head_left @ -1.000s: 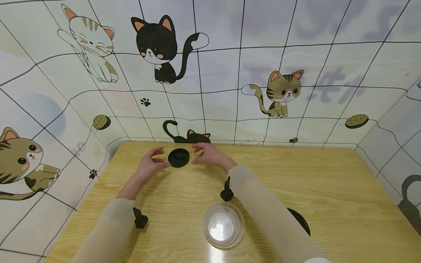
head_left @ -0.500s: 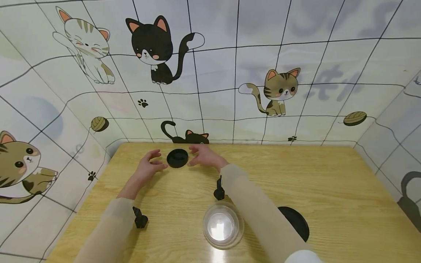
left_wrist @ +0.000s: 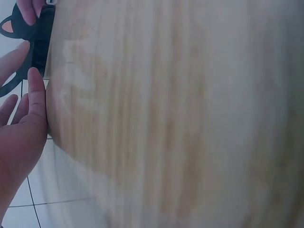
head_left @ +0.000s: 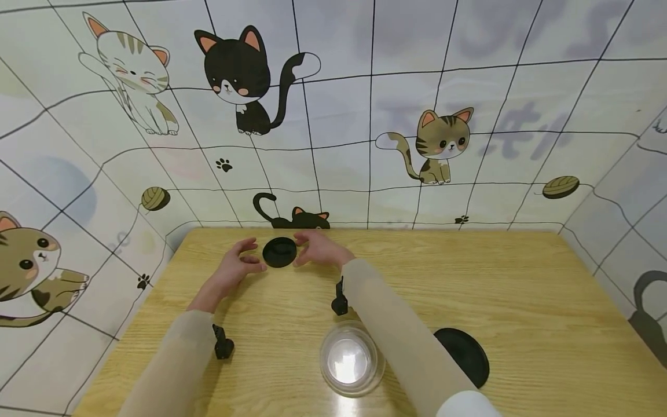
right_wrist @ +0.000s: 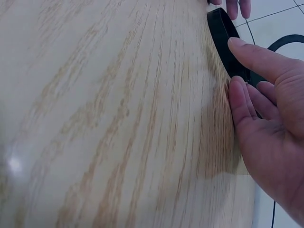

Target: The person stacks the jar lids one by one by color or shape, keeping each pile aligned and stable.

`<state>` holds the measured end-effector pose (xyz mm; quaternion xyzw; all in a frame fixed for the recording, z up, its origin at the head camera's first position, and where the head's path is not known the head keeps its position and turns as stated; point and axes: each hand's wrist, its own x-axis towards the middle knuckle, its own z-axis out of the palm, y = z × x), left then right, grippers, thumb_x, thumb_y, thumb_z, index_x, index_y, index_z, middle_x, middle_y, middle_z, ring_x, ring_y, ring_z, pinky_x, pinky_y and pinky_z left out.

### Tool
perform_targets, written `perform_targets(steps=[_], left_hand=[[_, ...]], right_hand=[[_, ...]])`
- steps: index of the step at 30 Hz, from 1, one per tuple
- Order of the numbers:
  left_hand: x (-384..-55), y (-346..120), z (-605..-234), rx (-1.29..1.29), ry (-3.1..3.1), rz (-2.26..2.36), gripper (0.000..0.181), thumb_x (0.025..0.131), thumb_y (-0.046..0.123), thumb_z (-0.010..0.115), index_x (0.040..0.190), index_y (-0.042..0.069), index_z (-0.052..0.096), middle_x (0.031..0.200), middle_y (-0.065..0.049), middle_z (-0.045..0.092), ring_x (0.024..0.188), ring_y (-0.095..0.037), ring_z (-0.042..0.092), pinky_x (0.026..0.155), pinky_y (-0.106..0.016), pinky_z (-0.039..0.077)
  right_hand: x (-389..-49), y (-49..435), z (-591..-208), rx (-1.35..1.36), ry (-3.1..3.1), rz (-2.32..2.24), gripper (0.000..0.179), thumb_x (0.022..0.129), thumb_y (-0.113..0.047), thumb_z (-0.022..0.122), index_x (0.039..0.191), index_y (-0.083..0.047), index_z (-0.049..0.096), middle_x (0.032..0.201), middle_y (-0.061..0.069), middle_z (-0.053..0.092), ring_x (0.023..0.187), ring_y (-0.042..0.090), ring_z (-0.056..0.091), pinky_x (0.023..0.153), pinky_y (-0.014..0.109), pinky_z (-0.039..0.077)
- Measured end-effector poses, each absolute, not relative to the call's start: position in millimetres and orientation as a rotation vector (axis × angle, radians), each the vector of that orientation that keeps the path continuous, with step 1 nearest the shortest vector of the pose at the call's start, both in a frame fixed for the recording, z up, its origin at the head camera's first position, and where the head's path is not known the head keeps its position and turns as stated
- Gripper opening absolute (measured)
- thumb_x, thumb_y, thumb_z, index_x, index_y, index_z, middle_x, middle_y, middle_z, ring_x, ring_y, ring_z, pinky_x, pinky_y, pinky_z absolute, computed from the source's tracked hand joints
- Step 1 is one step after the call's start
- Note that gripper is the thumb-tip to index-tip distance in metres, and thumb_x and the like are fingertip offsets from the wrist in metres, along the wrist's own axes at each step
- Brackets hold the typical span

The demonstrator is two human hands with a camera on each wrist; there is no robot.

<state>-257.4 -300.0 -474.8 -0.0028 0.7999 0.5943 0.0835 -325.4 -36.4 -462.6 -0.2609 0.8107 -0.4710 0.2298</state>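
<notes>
A small shallow round black dish (head_left: 279, 252) lies at the back left of the wooden table. To its left is my left hand (head_left: 235, 267), fingers spread and loosely bent, fingertips close to the rim. My right hand (head_left: 319, 248) reaches in from the other side, thumb and forefinger apart at the right edge of the dish. In the right wrist view the right thumb (right_wrist: 251, 54) overlaps the raised rim of the black dish (right_wrist: 223, 35), which sits flat on the wood. The left wrist view has the left hand (left_wrist: 23, 126) at its left border.
A clear round container (head_left: 348, 359) stands at the front middle, beside the right sleeve. A larger black disc (head_left: 466, 354) lies to the right, partly hidden by that sleeve. A cat-printed cloth backdrop (head_left: 354, 168) rises behind the wooden table (head_left: 521, 289).
My right hand has moved slightly left, its fingertips now right at the dish's edge. More of the larger black disc shows past the sleeve. The left hand has hardly moved.
</notes>
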Motion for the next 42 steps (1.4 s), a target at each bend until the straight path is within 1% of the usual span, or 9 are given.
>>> perform_targets(steps=[7,10,14,17,26,31,34,38,42], left_hand=[[-262.8,-292.8,-477.5,0.006,2.423,1.740,0.090,0.085,-0.003,0.079,0.159,0.000,0.028,0.155,-0.024,0.036,0.125,-0.037,0.051,0.081,-0.019,0.050],[-265.9,-288.2,-479.4,0.012,2.436,1.725,0.091,0.083,-0.003,0.081,0.158,0.000,0.029,0.153,-0.025,0.038,0.124,-0.036,0.051,0.081,-0.019,0.049],[-270.2,-281.9,-480.8,0.012,2.444,1.712,0.091,0.081,-0.004,0.082,0.157,-0.001,0.032,0.149,-0.026,0.041,0.123,-0.036,0.051,0.082,-0.019,0.049],[-271.6,-279.9,-480.4,0.019,2.469,1.683,0.090,0.080,-0.005,0.082,0.156,-0.002,0.033,0.146,-0.027,0.043,0.121,-0.037,0.052,0.082,-0.019,0.049],[-267.2,-277.6,-479.9,0.032,2.529,1.604,0.082,0.082,-0.005,0.080,0.152,-0.006,0.039,0.143,-0.029,0.046,0.119,-0.038,0.055,0.082,-0.021,0.049],[-265.1,-277.3,-479.7,-0.002,2.547,1.565,0.073,0.083,-0.004,0.081,0.148,-0.005,0.047,0.142,-0.024,0.050,0.118,-0.034,0.056,0.086,-0.024,0.048],[-264.9,-279.8,-479.8,0.001,2.542,1.559,0.073,0.082,-0.003,0.082,0.147,-0.005,0.048,0.143,-0.024,0.051,0.118,-0.034,0.056,0.087,-0.025,0.048],[-265.5,-284.1,-478.9,0.038,2.504,1.594,0.075,0.083,-0.001,0.083,0.148,-0.005,0.046,0.144,-0.024,0.048,0.119,-0.035,0.057,0.086,-0.023,0.049],[-265.4,-288.3,-475.8,0.052,2.403,1.693,0.077,0.084,-0.004,0.081,0.151,-0.003,0.043,0.147,-0.022,0.044,0.122,-0.038,0.058,0.084,-0.021,0.052]], right_hand=[[-329.5,-41.7,-467.5,-0.771,2.260,-1.239,0.085,0.085,-0.004,0.082,0.157,0.000,0.036,0.150,0.021,0.049,0.104,0.022,0.063,0.087,0.031,0.053],[-333.5,-41.5,-468.7,-0.761,2.304,-1.196,0.084,0.084,-0.005,0.083,0.155,0.000,0.039,0.147,0.020,0.052,0.099,0.022,0.065,0.091,0.031,0.051],[-338.1,-38.8,-469.8,-0.747,2.345,-1.173,0.080,0.083,-0.006,0.084,0.153,-0.002,0.045,0.143,0.018,0.056,0.111,0.023,0.060,0.103,0.034,0.044],[-340.0,-37.1,-471.6,-0.750,2.354,-1.184,0.076,0.083,-0.007,0.084,0.150,-0.002,0.048,0.140,0.017,0.057,0.121,0.024,0.054,0.106,0.036,0.042],[-336.2,-38.9,-476.2,-0.750,2.357,-1.250,0.068,0.081,-0.005,0.086,0.142,0.000,0.057,0.132,0.018,0.061,0.117,0.025,0.056,0.103,0.037,0.044],[-331.9,-41.1,-476.1,-0.761,2.383,-1.261,0.060,0.081,-0.004,0.086,0.135,0.001,0.062,0.119,0.012,0.064,0.109,0.022,0.057,0.098,0.035,0.046],[-330.8,-42.3,-475.0,-0.764,2.382,-1.263,0.058,0.081,-0.004,0.086,0.133,0.002,0.062,0.115,0.009,0.064,0.105,0.020,0.056,0.095,0.033,0.046],[-334.1,-42.5,-473.7,-0.743,2.322,-1.312,0.060,0.080,-0.005,0.087,0.134,0.001,0.061,0.117,0.009,0.063,0.105,0.020,0.057,0.090,0.031,0.048],[-337.6,-40.4,-470.2,-0.722,2.232,-1.361,0.065,0.081,-0.007,0.087,0.138,-0.001,0.057,0.126,0.014,0.060,0.101,0.022,0.059,0.078,0.030,0.053]])
